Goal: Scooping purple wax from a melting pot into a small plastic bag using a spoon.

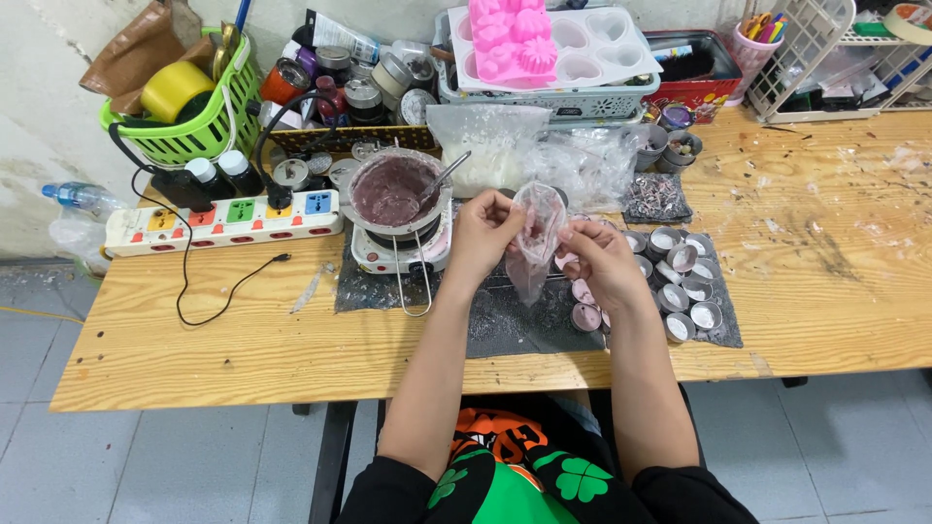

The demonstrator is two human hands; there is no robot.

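Both hands, left hand (482, 233); right hand (594, 254), pinch a clear plastic bag (537, 233).

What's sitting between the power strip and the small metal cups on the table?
In the head view, the small hotplate carrying a pot of purple melt lies between the power strip and the cups, along with both hands holding a clear bag.

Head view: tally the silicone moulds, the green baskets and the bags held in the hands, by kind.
Silicone moulds, pink mould and white mould: 2
Green basket: 1
Plastic bag held in both hands: 1
Total: 4
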